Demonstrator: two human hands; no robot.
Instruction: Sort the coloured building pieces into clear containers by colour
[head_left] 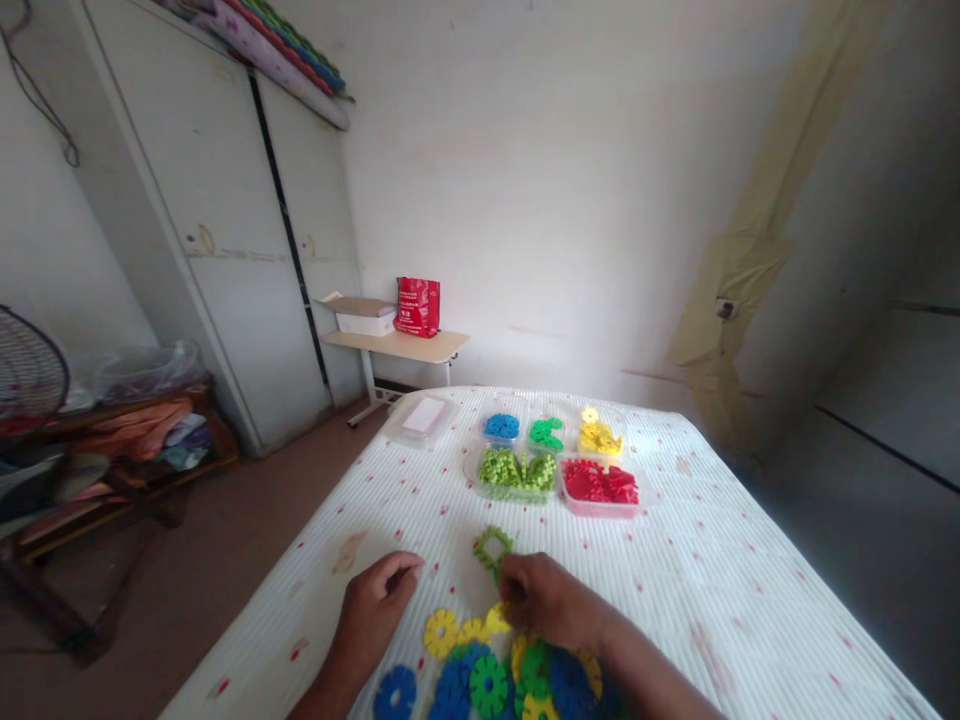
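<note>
My left hand [379, 600] rests at the left of the table, fingers curled together and nothing visible in them. Fingers of my right hand [544, 598] are pinched over the table; what they hold, if anything, is hidden. Just beyond its fingertips lies a lime-green ring of linked pieces [491, 546], partly covered by the hand. Below, several notched plastic discs lie in a heap, among them a blue disc [394, 692], a green disc [488, 684] and a yellow disc [441, 633].
Farther back stand clear tubs of lime-green pieces [517, 470], red pieces [600, 482], blue pieces [501, 427], green pieces [546, 434] and yellow pieces [599, 437]. A clear lid [422, 416] lies at the back left. Beyond, a side table [405, 345] carries a red bag [418, 306].
</note>
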